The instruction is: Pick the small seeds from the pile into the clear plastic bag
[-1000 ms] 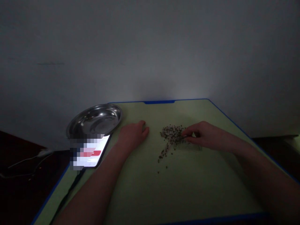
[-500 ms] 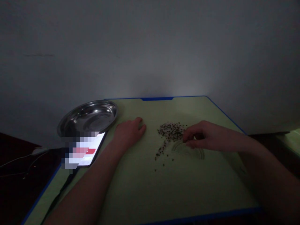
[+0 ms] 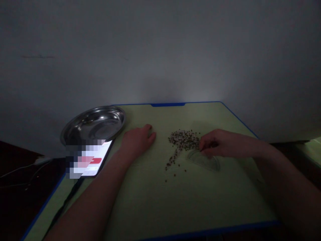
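Right hand [image 3: 215,143] has edged slightly toward desk's [image 3: 155,201] right edge, away from scattered dark grains [image 3: 184,139]. Clear half-round piece [image 3: 204,162] lies under its fingertips, on near side of grains, well in from right edge. Fingers pinched together; light poor, so cannot tell what they grasp. Left hand [image 3: 136,142] rests loose, empty, between grains and metal basin [image 3: 107,129] at far left corner. Best kept light: small fingertip moves, wrist raised, strays undisturbed.

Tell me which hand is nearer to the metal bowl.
Left. The left hand is on the table, just right of the metal bowl; the right hand is farther off, at the right edge of the dark grains.
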Tool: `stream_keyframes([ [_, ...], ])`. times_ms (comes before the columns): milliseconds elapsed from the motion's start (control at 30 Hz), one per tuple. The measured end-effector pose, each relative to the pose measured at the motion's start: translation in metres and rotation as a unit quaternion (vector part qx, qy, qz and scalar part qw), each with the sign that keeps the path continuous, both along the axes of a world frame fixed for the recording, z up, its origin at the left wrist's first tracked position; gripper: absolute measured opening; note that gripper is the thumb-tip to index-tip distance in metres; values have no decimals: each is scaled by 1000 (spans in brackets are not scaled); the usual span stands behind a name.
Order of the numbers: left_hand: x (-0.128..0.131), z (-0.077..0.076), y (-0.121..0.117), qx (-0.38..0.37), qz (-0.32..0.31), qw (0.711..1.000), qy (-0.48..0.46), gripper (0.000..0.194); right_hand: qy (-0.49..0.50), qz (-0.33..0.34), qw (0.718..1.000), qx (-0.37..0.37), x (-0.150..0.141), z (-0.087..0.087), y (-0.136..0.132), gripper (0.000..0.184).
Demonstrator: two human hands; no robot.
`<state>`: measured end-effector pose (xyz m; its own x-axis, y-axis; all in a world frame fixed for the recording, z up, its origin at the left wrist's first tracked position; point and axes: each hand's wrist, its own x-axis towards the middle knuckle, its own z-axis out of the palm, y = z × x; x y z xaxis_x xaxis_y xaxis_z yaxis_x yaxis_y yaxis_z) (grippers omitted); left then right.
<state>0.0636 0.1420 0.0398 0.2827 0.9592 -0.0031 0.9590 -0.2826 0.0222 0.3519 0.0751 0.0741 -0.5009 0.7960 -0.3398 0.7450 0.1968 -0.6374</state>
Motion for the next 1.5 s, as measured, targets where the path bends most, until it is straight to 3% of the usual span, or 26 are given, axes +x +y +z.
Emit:
stream_keyframes([
  [267,0,0,-1,-4,-2,1000,-2,50,25,-8,999,22,-25,-11,-5,13],
  [467,1,-1,-1,-2,-1,1000,4,51,4,34,999,41,-39,-10,-11,14],
  [867,1,-3,0,1,-5,1000,7,51,5,25,997,73,-61,-12,-20,15],
  [1000,1,-3,-1,0,-6,1000,3,50,10,43,996,77,-60,-11,-21,13],
  [1500,1,-5,-1,9,-9,1000,-3,48,-15,-15,993,117,-60,-13,-16,17],
])
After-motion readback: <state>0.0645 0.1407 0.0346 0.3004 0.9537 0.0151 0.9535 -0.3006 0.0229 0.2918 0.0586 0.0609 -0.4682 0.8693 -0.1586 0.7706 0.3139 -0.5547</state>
